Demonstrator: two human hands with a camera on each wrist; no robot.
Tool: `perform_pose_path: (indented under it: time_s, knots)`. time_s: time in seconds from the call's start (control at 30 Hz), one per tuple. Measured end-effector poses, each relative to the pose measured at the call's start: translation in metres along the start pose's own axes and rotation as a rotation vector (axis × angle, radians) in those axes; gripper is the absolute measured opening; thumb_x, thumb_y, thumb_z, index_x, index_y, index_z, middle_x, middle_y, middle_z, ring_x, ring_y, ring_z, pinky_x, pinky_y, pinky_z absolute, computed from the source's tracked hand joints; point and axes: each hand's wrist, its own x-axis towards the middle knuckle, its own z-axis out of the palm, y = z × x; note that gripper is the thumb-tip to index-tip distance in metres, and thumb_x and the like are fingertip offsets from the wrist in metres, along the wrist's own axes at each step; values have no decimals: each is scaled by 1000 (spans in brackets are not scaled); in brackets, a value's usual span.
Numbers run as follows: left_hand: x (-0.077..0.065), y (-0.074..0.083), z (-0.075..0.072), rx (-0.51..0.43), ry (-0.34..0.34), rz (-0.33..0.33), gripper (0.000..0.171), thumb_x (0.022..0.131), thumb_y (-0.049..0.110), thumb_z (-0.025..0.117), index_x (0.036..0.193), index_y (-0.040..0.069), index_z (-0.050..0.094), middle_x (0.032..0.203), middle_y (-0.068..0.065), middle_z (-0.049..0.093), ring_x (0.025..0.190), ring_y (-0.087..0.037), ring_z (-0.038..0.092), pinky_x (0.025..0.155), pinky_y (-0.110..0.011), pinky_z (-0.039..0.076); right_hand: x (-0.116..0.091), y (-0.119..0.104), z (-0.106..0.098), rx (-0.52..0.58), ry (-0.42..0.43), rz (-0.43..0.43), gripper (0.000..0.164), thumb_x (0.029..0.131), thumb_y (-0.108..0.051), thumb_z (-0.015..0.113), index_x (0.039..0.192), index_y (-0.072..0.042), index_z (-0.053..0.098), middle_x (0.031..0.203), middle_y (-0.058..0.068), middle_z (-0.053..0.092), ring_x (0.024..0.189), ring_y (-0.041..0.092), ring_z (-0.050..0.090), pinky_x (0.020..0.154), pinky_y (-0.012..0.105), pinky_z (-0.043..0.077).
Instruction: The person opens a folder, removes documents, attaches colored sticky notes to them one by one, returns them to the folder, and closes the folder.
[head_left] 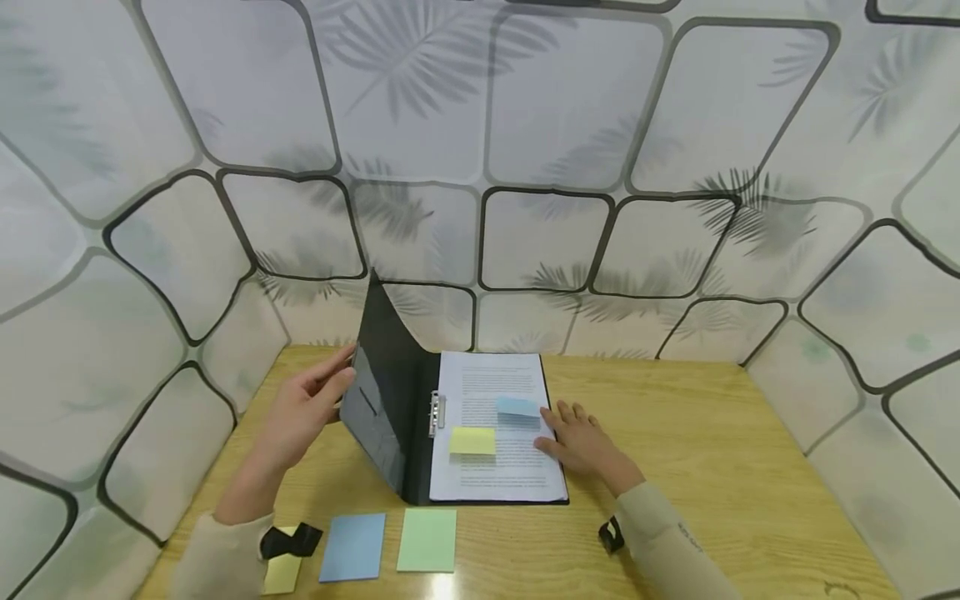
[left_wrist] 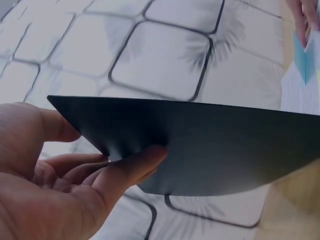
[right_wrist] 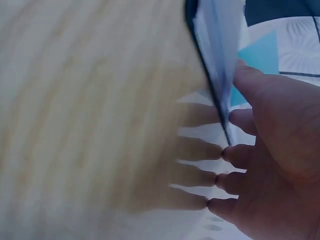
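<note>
A dark clipboard folder (head_left: 418, 417) lies on the table with its front cover raised at the left. My left hand (head_left: 303, 408) grips the cover's outer edge between thumb and fingers; the left wrist view shows the dark cover (left_wrist: 225, 145) between them. Inside, printed sheets (head_left: 498, 375) sit by a metal clip (head_left: 437, 414). A yellow sticky note (head_left: 472, 442) and a blue sticky note (head_left: 517, 407) are on the top sheet. With fingers extended, my right hand (head_left: 588, 446) rests at the folder's right edge, touching the papers beside the blue note.
Along the table's front lie a blue sticky pad (head_left: 352, 547), a green pad (head_left: 427, 540) and a yellow pad (head_left: 283, 571), partly under the left wrist's black strap (head_left: 291, 542). Patterned cloth walls (head_left: 547, 242) enclose the wooden table (head_left: 690, 425) at the back and sides.
</note>
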Motion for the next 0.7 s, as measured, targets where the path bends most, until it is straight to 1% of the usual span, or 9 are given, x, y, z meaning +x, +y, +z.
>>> perform_pose_path:
  time_s: [0.03, 0.1, 0.2, 0.3, 0.37, 0.43, 0.53, 0.57, 0.7]
  knots:
    - [1, 3, 4, 9, -5, 8, 55, 113, 32, 52, 163, 15, 40, 169, -15, 37, 145, -30, 49, 87, -22, 60, 0, 0, -2, 14, 2, 4, 67, 111, -43, 51, 163, -3, 37, 168, 35, 24, 155, 61, 19, 122, 76, 21]
    - [4, 8, 14, 42, -12, 25, 54, 113, 31, 53, 163, 15, 41, 167, -15, 40, 145, -36, 48, 90, -28, 61, 2, -2, -7, 35, 17, 8, 63, 111, -38, 52, 161, -1, 40, 167, 37, 26, 154, 61, 22, 120, 77, 23]
    - [8, 14, 29, 84, -20, 45, 52, 112, 30, 54, 161, 14, 45, 163, -16, 47, 140, -36, 55, 93, -35, 62, 6, -6, -20, 95, 71, 2, 57, 112, -31, 52, 158, 1, 44, 166, 37, 27, 153, 59, 26, 120, 75, 27]
    - [14, 20, 47, 126, -37, 68, 50, 112, 26, 54, 159, 13, 47, 157, -17, 55, 126, -30, 64, 88, -32, 63, 7, -15, -38, 202, 142, -38, 58, 112, -32, 53, 159, 0, 43, 168, 34, 27, 154, 54, 29, 122, 70, 30]
    - [17, 24, 59, 149, -51, 75, 49, 111, 23, 55, 158, 12, 48, 141, -19, 67, 103, -24, 69, 75, -26, 60, 6, -25, -52, 280, 183, -84, 60, 112, -36, 52, 161, -3, 42, 169, 29, 29, 156, 50, 30, 122, 67, 32]
    - [19, 28, 72, 176, -65, 91, 48, 110, 22, 55, 157, 11, 50, 113, -17, 74, 81, -18, 63, 63, -23, 52, 4, -38, -65, 330, 219, -137, 61, 112, -40, 51, 162, -7, 41, 170, 25, 31, 156, 46, 33, 121, 66, 35]
    - [23, 33, 91, 212, -81, 122, 48, 109, 20, 57, 156, 9, 52, 79, -5, 61, 65, -13, 51, 56, -24, 44, 3, -58, -80, 389, 258, -202, 60, 112, -44, 49, 164, -15, 40, 170, 16, 36, 155, 41, 38, 120, 64, 38]
    - [24, 35, 97, 223, -86, 137, 48, 108, 19, 57, 155, 9, 53, 74, -3, 57, 64, -11, 50, 56, -23, 44, 3, -64, -84, 403, 268, -217, 60, 112, -46, 48, 164, -18, 39, 170, 13, 37, 153, 40, 41, 119, 63, 40]
    - [27, 39, 119, 272, -96, 184, 48, 106, 16, 59, 152, 4, 55, 68, 4, 57, 57, -8, 47, 55, -22, 43, 6, -84, -96, 479, 278, -264, 56, 113, -49, 44, 165, -29, 37, 170, 5, 39, 151, 35, 46, 119, 61, 42]
